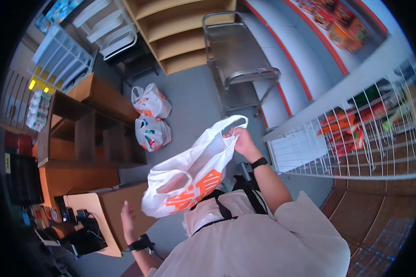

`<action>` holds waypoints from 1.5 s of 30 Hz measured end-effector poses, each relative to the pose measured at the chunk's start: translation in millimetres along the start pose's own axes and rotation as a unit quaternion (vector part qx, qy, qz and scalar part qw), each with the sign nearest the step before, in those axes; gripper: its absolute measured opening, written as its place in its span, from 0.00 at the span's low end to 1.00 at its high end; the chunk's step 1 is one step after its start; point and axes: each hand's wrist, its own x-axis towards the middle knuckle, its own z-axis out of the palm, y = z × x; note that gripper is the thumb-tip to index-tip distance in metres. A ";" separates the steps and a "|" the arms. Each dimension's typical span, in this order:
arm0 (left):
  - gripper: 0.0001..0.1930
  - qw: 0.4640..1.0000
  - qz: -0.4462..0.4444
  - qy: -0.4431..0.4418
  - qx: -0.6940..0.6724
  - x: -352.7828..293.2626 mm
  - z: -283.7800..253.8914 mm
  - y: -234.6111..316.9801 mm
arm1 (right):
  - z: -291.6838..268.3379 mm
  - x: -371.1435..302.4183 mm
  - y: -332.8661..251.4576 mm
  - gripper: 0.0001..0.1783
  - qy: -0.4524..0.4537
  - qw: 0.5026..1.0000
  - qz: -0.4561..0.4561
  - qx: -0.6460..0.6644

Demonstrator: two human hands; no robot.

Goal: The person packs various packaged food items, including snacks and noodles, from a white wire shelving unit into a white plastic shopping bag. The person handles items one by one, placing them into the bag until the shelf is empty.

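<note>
A white plastic carrier bag (198, 161) with orange print hangs in front of my body. My right hand (243, 142) is closed round one of its handles, at the bag's upper right end. The other handle loop hangs loose on the left side, and what the bag contains is hidden. Apart from the bag, to its lower left, my left hand (128, 216) is raised with fingers stretched out and nothing in it. Two more filled carrier bags, a farther one (153, 101) and a nearer one (151, 133), stand on the floor ahead.
A steel trolley (240, 51) stands ahead, beside white shelves with red edges (282, 60). At the back is a wooden shelf unit (185, 27). On the left are a brown cabinet (88, 134) and a desk (94, 221); a white wire rack (351, 152) with packets is on the right.
</note>
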 end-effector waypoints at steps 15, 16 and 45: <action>0.22 0.915 -0.141 -0.354 -0.134 -139.0 485.4 -18.0 | -123.8 -363.4 -118.4 0.05 -0.062 0.982 -0.175 0.014; 0.19 0.893 -0.131 -0.388 -0.186 -140.8 489.8 -25.7 | -145.8 -378.4 -131.2 0.08 -0.013 0.976 -0.216 -0.030; 0.26 0.649 -0.176 -0.571 -0.471 -389.4 208.5 -14.4 | -161.1 -545.3 7.2 0.37 0.223 0.449 -0.393 -0.771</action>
